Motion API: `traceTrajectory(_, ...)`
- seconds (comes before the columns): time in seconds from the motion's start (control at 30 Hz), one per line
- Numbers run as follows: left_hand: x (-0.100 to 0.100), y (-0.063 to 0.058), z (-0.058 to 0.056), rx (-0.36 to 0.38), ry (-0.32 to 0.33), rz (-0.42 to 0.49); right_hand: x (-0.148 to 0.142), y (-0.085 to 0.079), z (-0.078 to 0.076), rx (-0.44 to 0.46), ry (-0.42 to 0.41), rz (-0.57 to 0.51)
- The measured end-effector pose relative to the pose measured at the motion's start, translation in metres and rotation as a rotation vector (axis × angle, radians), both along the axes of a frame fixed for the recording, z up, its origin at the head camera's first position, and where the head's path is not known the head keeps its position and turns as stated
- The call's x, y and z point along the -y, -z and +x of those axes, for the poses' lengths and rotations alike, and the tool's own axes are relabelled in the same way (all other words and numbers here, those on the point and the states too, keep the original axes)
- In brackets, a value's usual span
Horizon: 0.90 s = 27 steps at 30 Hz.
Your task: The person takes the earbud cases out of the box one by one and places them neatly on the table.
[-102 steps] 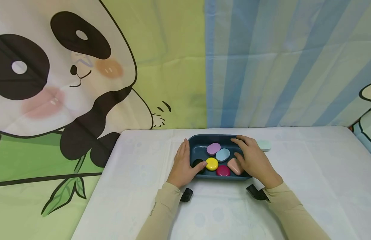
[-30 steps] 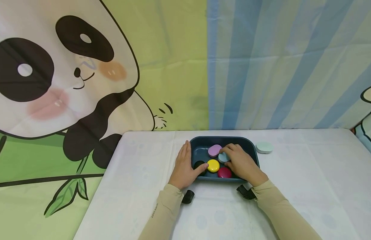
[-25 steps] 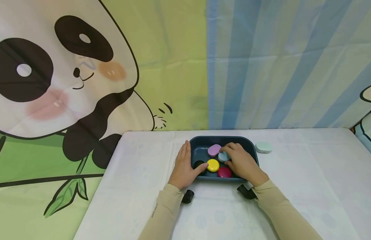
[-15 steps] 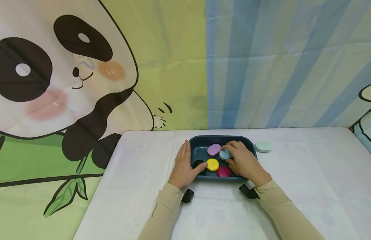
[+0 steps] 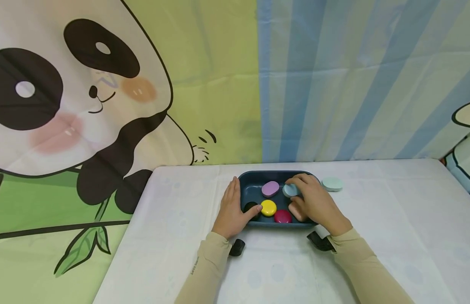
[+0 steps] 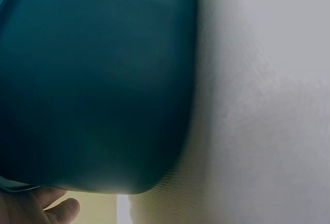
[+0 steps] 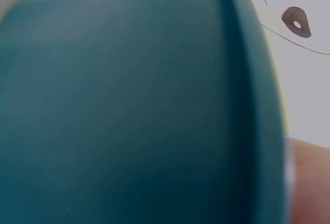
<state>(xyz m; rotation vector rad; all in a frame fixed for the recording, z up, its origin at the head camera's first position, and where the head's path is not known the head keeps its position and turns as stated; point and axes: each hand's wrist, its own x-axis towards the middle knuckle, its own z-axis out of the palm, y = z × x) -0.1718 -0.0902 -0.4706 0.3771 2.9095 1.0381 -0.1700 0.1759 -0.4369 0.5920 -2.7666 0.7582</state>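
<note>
In the head view, a dark blue tray holds several smooth, rounded pieces. My right hand reaches over its right side and pinches a light blue oval piece between fingertips and thumb. Beneath that hand lies a pinkish-beige piece, partly covered. My left hand lies along the tray's left side, fingers straight, its thumb over the rim by a black piece. Between the hands are a lilac oval, a yellow round and a crimson piece. Both wrist views mostly show the tray's outer wall.
A mint-green oval piece lies on the white tablecloth just right of the tray. Behind the table hangs a curtain with a panda print and blue stripes. Black wrist mounts stick out from both sleeves.
My right hand went from the tray's right rim to the light blue piece, took hold of it and shifted it right and back, away from the lilac one. My left hand stayed put.
</note>
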Motion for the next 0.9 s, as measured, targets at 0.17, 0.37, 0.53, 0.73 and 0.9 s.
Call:
traceTrajectory(0.17, 0.000, 0.001, 0.000, -0.007, 0.003, -0.006, -0.008, -0.006, 0.002, -0.006, 0.014, -0.012)
traceTrajectory(0.37, 0.000, 0.001, -0.001, 0.002, -0.003, -0.005, -0.019, -0.012, 0.004, -0.029, 0.032, -0.016)
traceTrajectory(0.53, 0.000, 0.000, 0.000, 0.002, -0.003, -0.008, -0.029, -0.014, 0.004, -0.046, 0.053, -0.021)
traceTrajectory(0.73, 0.001, -0.001, 0.001, -0.004, 0.000, 0.001, -0.039, -0.016, 0.004, -0.093, 0.060, -0.035)
traceTrajectory(0.9, 0.001, -0.001, 0.001, -0.013, -0.001, -0.003, -0.045, -0.018, 0.004, -0.101, 0.076, -0.035)
